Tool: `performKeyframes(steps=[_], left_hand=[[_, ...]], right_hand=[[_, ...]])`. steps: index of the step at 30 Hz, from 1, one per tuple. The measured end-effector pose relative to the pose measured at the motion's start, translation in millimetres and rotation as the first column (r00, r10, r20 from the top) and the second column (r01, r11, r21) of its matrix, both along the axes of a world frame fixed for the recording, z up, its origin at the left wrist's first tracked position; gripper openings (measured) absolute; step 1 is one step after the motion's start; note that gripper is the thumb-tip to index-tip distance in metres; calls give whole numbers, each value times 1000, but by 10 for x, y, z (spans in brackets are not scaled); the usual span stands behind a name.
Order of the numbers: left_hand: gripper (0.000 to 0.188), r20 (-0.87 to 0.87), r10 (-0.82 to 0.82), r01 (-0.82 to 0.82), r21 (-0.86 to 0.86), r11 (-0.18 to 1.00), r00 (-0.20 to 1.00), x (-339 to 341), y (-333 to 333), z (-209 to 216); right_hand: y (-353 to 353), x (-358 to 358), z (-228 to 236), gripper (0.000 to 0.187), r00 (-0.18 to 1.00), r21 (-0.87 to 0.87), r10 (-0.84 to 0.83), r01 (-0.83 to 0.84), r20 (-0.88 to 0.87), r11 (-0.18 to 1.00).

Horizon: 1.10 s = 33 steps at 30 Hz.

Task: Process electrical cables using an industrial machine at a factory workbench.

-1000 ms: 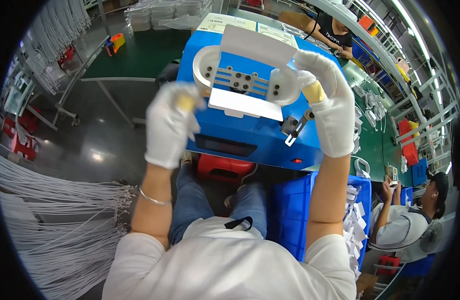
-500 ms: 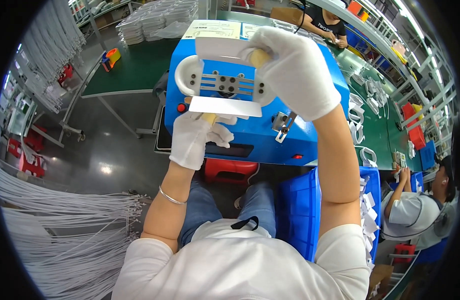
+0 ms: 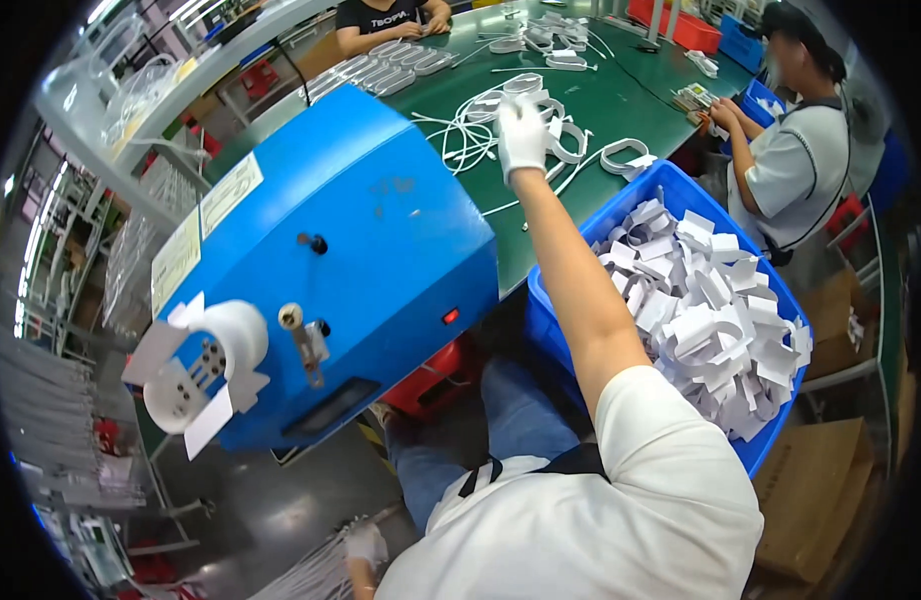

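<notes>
My right hand (image 3: 522,130), in a white glove, reaches out over the green table to a group of coiled white cables (image 3: 571,140). Its fingers are smeared and partly merge with the white coils, so their grip does not show. Low down, my left hand (image 3: 366,545), gloved too, is beside a bundle of long white cables (image 3: 316,570); its fingers are blurred. On the blue machine (image 3: 351,210) at the left sits a round white winding head (image 3: 239,335). White card flaps (image 3: 211,420) stick out from it.
A blue bin (image 3: 671,185) full of folded white paper pieces (image 3: 701,310) stands right of my legs. Cardboard boxes (image 3: 816,490) are behind it. One co-worker (image 3: 796,150) sits at the right, another (image 3: 381,25) across the table (image 3: 431,95). A red stool (image 3: 426,380) is under the machine.
My view has swung right. My right hand has left the machine for the table's coiled cables. My left hand has gone from the white card down to the cable bundle.
</notes>
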<state>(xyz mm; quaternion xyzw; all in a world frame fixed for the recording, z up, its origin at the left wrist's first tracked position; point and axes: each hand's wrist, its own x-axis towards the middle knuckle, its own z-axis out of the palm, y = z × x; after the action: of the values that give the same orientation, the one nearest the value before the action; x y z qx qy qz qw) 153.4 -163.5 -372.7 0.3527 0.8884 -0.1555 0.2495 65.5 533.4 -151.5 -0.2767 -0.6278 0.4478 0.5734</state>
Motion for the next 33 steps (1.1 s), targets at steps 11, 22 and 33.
performKeyframes(steps=[11, 22, 33], left_hand=[[41, 220, 345, -337, -76, 938, 912, -256, -274, -715], [35, 407, 491, -600, 203, 774, 770, 280, 552, 244], [66, 524, -627, -641, 766, 53, 576, 96, 3912, 2973]], right_hand=[[-168, -820, -985, 55, 303, 146, 39, -565, 952, 812], [418, -708, -508, 25, 945, 187, -238, 198, 225, 962], [-1883, 1859, 390, 18, 995, 254, 85, -72, -43, 965]])
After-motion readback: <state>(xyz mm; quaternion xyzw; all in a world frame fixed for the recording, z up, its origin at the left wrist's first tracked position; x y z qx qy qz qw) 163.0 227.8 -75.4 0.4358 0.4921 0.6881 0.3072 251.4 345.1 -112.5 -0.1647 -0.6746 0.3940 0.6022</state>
